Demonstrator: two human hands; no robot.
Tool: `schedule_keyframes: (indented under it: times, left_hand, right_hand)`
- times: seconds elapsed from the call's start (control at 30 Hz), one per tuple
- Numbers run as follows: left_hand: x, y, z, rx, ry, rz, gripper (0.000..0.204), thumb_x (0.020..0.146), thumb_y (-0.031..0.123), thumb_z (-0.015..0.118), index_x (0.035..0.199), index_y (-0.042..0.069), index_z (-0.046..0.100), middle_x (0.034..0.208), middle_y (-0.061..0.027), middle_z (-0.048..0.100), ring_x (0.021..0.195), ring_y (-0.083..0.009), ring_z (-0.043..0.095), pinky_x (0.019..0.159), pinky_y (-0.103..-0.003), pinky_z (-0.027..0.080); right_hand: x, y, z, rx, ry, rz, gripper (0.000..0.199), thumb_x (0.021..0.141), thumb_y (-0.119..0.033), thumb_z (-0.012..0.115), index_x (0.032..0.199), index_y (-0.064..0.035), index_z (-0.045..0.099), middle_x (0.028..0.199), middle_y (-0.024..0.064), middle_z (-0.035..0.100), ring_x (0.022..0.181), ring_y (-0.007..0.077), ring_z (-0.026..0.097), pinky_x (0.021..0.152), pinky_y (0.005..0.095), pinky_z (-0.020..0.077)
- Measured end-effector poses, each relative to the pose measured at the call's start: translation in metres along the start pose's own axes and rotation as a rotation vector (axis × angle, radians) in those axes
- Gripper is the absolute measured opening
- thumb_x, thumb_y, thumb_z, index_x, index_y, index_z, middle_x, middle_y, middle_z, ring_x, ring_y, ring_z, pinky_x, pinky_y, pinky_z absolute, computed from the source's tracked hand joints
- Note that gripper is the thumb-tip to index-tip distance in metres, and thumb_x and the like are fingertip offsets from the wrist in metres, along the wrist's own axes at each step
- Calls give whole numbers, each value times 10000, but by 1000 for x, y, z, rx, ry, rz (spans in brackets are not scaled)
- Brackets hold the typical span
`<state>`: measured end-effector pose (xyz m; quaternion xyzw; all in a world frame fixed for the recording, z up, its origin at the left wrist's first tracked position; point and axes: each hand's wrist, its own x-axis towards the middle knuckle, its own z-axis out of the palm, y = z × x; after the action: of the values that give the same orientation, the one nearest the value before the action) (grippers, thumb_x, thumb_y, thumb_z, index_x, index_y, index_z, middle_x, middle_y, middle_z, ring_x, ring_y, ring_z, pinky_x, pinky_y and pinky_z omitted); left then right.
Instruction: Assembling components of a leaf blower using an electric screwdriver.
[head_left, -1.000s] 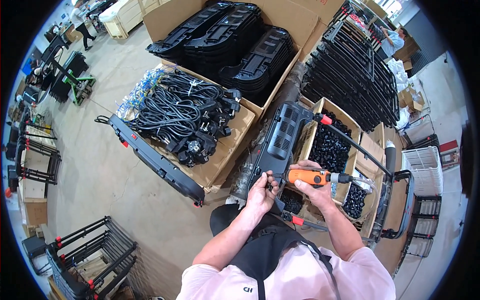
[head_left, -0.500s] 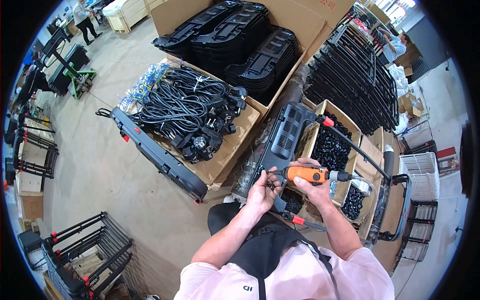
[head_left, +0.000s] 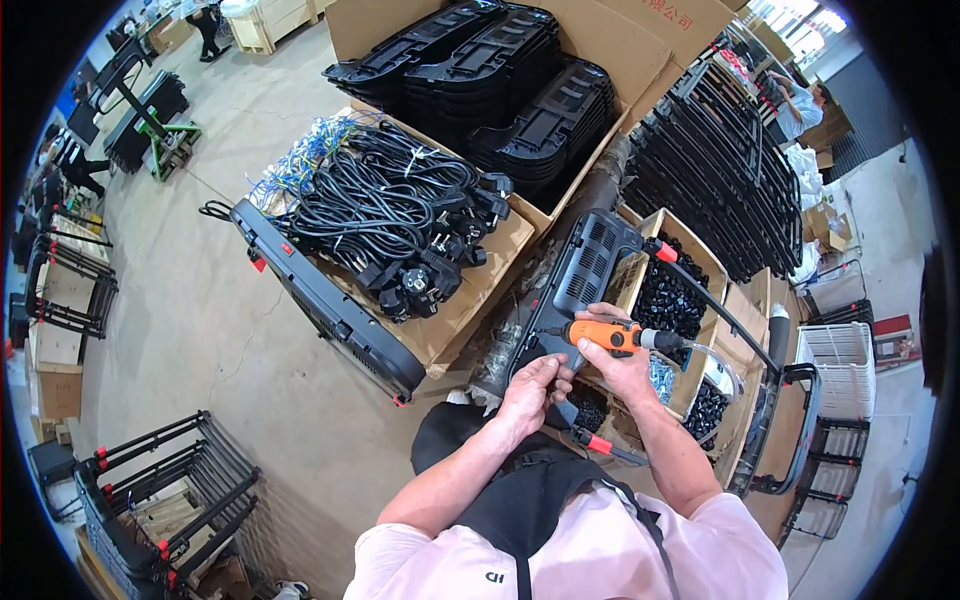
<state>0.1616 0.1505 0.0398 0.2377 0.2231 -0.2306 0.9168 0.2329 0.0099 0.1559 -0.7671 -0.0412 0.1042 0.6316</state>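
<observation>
The right hand [head_left: 622, 368] is gripping an orange power screwdriver [head_left: 600, 334] against the black panel [head_left: 580, 275]; the left hand [head_left: 530, 385] is pinching close at its tip, likely seating a screw

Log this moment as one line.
right hand: grips orange power screwdriver | left hand: fingers at its tip on black panel | boxes of black parts beside

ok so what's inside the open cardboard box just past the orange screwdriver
The cardboard box is packed with small black plastic parts, heaped near the rim. The right hand and the orange screwdriver cover its near corner, and what lies under the heap is hidden.
</observation>
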Motion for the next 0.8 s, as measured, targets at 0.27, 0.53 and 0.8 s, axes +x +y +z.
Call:
schedule_keyframes:
  times: [0.27,0.53,0.8]
  left_hand:
    - [-6,0,-15,37,-10,-6,294,1138,246,533,1325,39,627,1075,-73,752,847,-130,707,741,-265,588]
    - [-8,-2,-14,-2,38,6,268,1127,255,561,1258,45,663,1081,-72,767,842,-123,717,714,-255,589]
    - [-2,-4,-17,-46,73,17,252,1119,285,585,1189,61,676,991,-47,769,762,-111,701,663,-256,572]
  right_hand:
    - [1,-8,2,-52,-56,26,540,888,-77,795,1382,-23,582,1325,139,699,1224,215,665,1082,378,531]
    - [5,-5,7,-81,-95,-3,515,901,-77,794,1369,-19,588,1320,141,699,1219,213,665,1077,373,530]
    - [15,-6,15,-253,-117,-57,380,900,-112,807,1247,-20,681,1177,81,717,1090,169,685,966,336,559]
